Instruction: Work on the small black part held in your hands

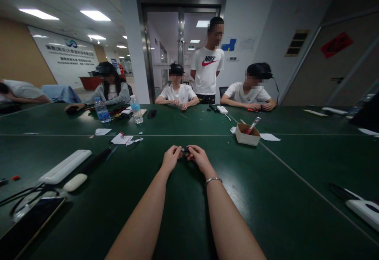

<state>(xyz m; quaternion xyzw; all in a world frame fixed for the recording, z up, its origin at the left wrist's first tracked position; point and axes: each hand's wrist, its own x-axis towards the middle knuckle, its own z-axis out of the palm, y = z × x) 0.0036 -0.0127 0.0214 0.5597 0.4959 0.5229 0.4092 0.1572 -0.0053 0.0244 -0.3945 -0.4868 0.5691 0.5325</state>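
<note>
Above the middle of the green table (183, 196), both my hands meet at a small dark piece with a silvery end (185, 149). It is too small for me to tell its kind. My left hand (171, 159) pinches the silvery end between thumb and fingertips. On the other side, my right hand (199, 159), with a bracelet (213, 180) on the wrist, grips the dark end. The fingers of both hands hide part of the piece.
A small box (248, 138) holding a few items lies ahead to the right, near paper scraps (122, 139) farther left. Left of me are a white power bank (66, 166), a white oval case (75, 182) and a phone (32, 222). Several people sit across the table.
</note>
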